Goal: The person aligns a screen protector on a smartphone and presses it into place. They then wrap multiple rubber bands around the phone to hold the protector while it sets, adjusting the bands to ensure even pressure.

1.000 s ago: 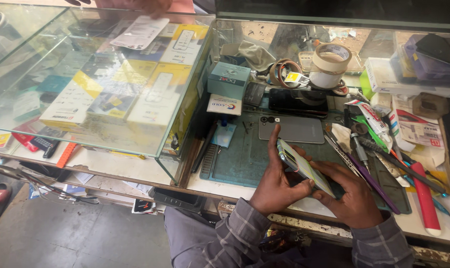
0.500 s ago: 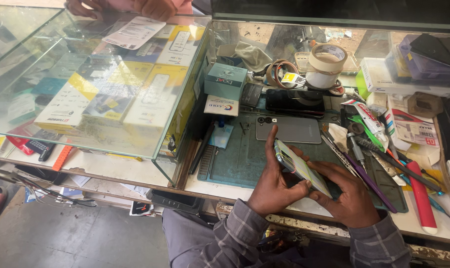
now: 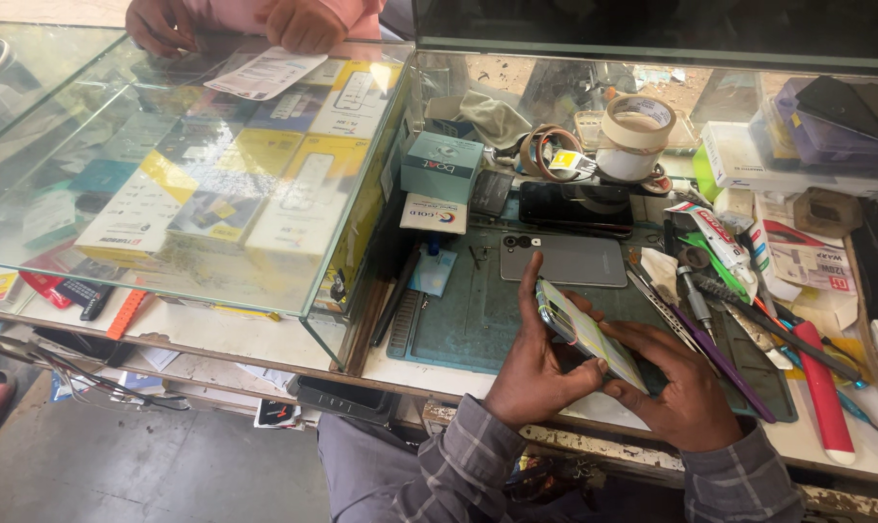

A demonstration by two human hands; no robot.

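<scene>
Glass showcase point(image 3: 168, 252) of boxed goods, tape roll point(image 3: 637, 126), grey phone point(image 3: 565, 260) on green mat point(image 3: 468, 324).

Bright daylight is flooding the desk point(image 3: 293, 334) evenly; soft shadows are falling beneath the hands. The glass case point(image 3: 216, 174) is throwing pale reflections. Edges are bowing slightly; focus is staying sharp.

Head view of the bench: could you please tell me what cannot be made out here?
- Phone: lower end covered by the right hand; the left hand hides its far edge.
- Green mat: near edge hidden under both hands.
- Another person's hands: cut off by the top edge.
</scene>
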